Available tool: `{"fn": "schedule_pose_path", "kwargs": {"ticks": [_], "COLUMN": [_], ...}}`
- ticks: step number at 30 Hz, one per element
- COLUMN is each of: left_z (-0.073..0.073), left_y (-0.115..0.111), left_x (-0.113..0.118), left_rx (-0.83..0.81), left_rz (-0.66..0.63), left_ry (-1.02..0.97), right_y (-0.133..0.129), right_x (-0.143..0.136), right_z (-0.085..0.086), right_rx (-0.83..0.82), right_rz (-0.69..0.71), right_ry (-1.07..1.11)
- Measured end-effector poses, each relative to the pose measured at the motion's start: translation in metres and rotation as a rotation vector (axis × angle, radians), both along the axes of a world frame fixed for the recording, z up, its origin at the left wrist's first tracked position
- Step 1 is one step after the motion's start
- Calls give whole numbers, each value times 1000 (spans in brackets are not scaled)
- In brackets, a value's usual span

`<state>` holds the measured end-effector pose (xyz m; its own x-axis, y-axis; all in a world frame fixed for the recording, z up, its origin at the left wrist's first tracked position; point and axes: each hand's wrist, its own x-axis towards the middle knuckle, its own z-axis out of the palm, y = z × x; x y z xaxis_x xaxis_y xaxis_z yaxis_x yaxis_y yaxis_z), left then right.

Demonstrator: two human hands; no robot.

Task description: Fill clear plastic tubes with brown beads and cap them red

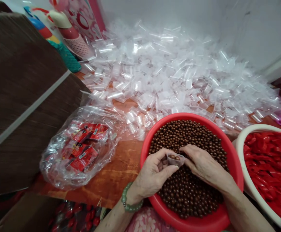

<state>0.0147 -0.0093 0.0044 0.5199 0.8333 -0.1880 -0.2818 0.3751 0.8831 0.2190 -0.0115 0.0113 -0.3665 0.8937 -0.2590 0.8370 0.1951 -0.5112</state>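
My left hand [156, 170] is closed around a small clear plastic cup [175, 162], held over a red basin [235, 161]. A few round brown balls [173, 157] show inside the cup. Shiny brown balls [191, 198], like chocolate balls, fill the basin. Against the cup's right side, my right hand [200, 164] reaches down with its fingers bent to the balls. Its fingertips are partly hidden, so whether it pinches any balls does not show.
Behind the basin spreads a big heap of clear plastic pieces [159, 77]. A clear bag [58, 167] with red packets [84, 159] lies left, beside a dark brown box [34, 83]. A white tub [240, 154] of red plastic parts [271, 170] stands right.
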Motion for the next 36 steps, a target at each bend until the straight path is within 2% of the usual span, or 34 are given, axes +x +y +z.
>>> {"fn": "schedule_pose_path", "kwargs": {"ticks": [4,11,16,19,22,23,25,29,36], "left_z": [1,3,2,1,1,0,0,0,1], "left_y": [0,1,2,1,1,1,1,2,6], "left_x": [1,3,4,4,5,5,5,4,0], "left_rx": [-42,-109,-103,-78,-52,-51,-57,-67,-165], "left_rz": [10,-46,-62,-46,-67,-74,-84,-101,-166], "left_ry": [-48,-61,-69,-27,27,38,51,44,-139], "right_y": [-4,-10,-5,3,8,8,7,6,9], "right_x": [-6,-11,-6,1,1,-1,-8,-16,-9], "right_z": [-7,-22,-16,-2,13,16,21,23,24], "right_rx": [12,29,32,96,243,278,287,242,180], "right_rz": [75,96,48,-79,-308,-347,-309,-172,-122], "right_ry": [-29,47,69,164,478,575,671,664,618]}}
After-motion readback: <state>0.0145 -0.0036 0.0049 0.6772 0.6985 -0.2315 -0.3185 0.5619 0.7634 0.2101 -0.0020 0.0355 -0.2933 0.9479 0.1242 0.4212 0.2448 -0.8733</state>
